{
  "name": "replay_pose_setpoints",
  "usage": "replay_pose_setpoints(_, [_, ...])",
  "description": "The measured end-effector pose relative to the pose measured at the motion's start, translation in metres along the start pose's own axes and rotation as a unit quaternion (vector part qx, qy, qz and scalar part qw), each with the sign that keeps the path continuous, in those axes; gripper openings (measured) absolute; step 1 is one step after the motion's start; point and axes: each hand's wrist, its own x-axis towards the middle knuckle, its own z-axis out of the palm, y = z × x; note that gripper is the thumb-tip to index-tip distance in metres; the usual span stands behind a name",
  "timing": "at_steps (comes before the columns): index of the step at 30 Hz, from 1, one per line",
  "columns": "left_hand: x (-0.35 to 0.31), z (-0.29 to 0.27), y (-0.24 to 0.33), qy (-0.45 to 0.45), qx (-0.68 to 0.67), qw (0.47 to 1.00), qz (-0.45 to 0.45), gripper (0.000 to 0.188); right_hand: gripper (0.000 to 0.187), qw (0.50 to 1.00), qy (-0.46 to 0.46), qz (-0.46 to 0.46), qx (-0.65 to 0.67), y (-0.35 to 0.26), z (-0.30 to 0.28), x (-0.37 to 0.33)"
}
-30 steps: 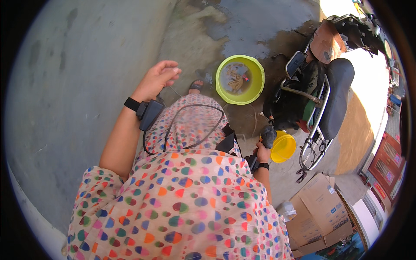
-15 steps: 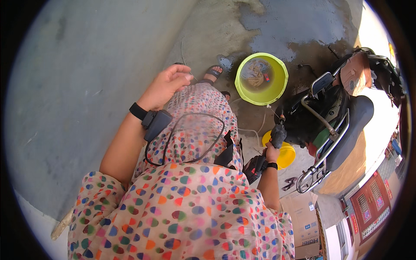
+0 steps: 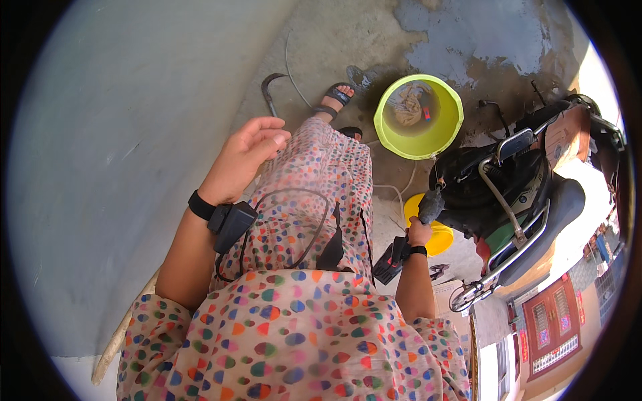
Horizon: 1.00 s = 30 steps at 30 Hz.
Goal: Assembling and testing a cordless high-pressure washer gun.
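Note:
My left hand [image 3: 253,155] hangs in front of my dotted clothing, fingers loosely bent and nothing visible in them. Just beyond its fingertips lies a black hooked object [image 3: 269,92] on the floor. My right hand [image 3: 419,232] is closed around a dark pistol-shaped tool [image 3: 431,204], whose brass-coloured tip points away from me; its exact kind is unclear. A block with a red mark [image 3: 388,265] sits beside that wrist. Below the tool is a yellow bucket [image 3: 439,242], partly hidden. Farther ahead, a lime-green basin [image 3: 421,146] holds murky water, a tan cloth and a small red-and-blue item.
A motorbike [image 3: 511,180] with a mirror and chrome bars stands close on my right. Wet patches [image 3: 468,40] darken the far floor. A pale hose [image 3: 394,188] runs near the bucket. A wooden stick [image 3: 120,334] lies at lower left, a cardboard box [image 3: 449,301] at lower right.
My view has shifted, uncovering more of the black hooked object. The basin appears farther right. My left hand sits slightly lower; my right hand keeps its hold on the tool.

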Motion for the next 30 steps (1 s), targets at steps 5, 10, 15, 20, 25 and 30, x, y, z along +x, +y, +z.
replay_pose_setpoints(5, [0.012,-0.008,-0.002,0.000,-0.017,1.000,-0.007,0.035,0.032,0.998,-0.003,0.029,0.056,-0.019,0.006,-0.006])
replay_pose_setpoints(10, [0.008,0.007,0.012,0.012,0.001,1.000,0.004,0.034,0.029,0.991,-0.004,0.051,0.126,-0.013,-0.015,-0.011])
replay_pose_setpoints(15, [0.005,0.016,0.027,-0.008,0.014,1.000,0.024,0.034,0.025,0.978,0.015,0.081,0.194,0.028,-0.025,-0.035])
replay_pose_setpoints(20, [0.003,0.025,0.039,-0.020,0.038,0.999,0.029,0.034,0.018,0.956,0.048,0.094,0.274,0.032,-0.046,-0.053])
replay_pose_setpoints(25, [-0.003,0.038,0.056,-0.041,0.057,0.996,0.045,0.036,0.015,0.952,0.000,0.118,0.281,0.024,-0.056,-0.056])
replay_pose_setpoints(30, [-0.005,0.043,0.069,-0.043,0.076,0.995,0.048,0.037,0.015,0.936,0.032,0.123,0.327,0.035,-0.048,-0.039])
